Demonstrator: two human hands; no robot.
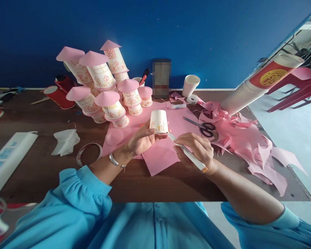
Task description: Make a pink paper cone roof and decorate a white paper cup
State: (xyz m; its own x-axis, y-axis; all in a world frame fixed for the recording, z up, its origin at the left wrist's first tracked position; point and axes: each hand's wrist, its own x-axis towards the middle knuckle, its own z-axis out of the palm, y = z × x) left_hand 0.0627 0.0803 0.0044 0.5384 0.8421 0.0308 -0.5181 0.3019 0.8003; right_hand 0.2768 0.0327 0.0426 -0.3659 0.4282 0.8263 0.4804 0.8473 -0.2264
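My left hand grips a small white paper cup, held upside down with its wide rim at the bottom. Orange and yellow flowers are drawn around its side. In my right hand is a slim white pen-like tool with an orange end; its narrow tip meets or nearly meets the cup's lower rim. Whether it is a pen, a glue tube or a cutter, I cannot tell. Beneath both hands lie pink paper sheets. Scissors with black handles rest beyond my right hand.
Cup towers with pink cone roofs stand at the back left. Crumpled pink scraps and a long stack of cups occupy the right. A tape roll, a crumpled tissue and a power strip lie left.
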